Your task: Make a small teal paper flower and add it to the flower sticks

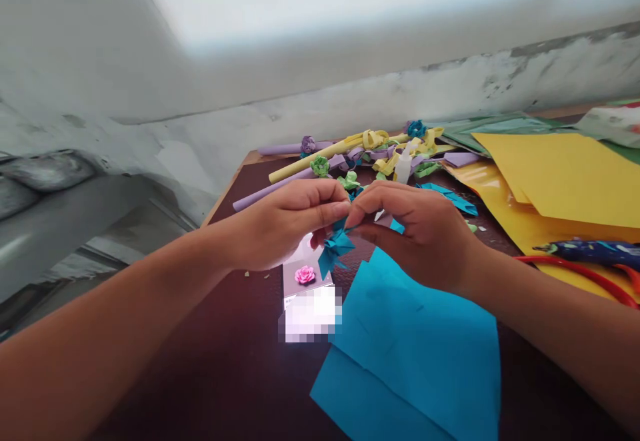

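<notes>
Between my two hands hangs a blue paper flower [337, 246] with pointed, cut petals. My left hand [295, 221] pinches it from the left, thumb on top. From the right, my right hand [415, 228] grips its upper edge between thumb and fingertips. Just what the fingertips press on is partly hidden. Below the flower lies a lit phone [305, 281] showing a pink flower picture, its lower part blurred out. Blue paper sheets [425, 348] lie on the dark table under my right hand and wrist.
Behind my hands lie rolled paper tubes [320, 158], curled paper strips, a green paper flower [320, 166] and a small glue bottle [403, 166]. Yellow sheets [565, 174] are stacked at the right, with red-handled scissors [580, 266] and a dark blue object [590, 250] on them.
</notes>
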### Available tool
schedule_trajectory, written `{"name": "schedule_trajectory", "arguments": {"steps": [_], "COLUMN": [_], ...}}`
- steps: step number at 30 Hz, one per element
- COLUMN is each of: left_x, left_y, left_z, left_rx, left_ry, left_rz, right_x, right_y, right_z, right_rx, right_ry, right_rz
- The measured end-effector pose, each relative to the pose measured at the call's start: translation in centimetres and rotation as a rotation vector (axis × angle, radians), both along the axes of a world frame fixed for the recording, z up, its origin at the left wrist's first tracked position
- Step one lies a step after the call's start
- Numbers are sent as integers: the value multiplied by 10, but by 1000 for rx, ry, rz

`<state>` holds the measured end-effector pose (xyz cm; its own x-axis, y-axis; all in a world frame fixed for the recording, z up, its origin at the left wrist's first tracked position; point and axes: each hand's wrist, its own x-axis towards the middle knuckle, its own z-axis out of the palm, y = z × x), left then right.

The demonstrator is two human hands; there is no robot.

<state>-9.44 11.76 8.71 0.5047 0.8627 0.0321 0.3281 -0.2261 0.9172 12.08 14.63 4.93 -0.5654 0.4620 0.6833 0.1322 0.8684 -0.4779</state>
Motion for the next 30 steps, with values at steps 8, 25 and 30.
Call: {"name": "schedule_trajectory", "arguments": {"steps": [8,25,30], "left_x": [9,-9,-6], "left_y": [-1,-6,-11], "left_z": [-20,-54,-54], "left_rx": [-88,151,135], "left_ry": [-214,-262,-359], "left_rz": [96,406,459], "right_x": [2,10,6], "right_y": [5,30,39], "right_z": [-2,-15,-31], "right_rx": [91,-52,-118], "right_ry": [-12,-294,-473], "right_rz": [-28,-323,-304]}}
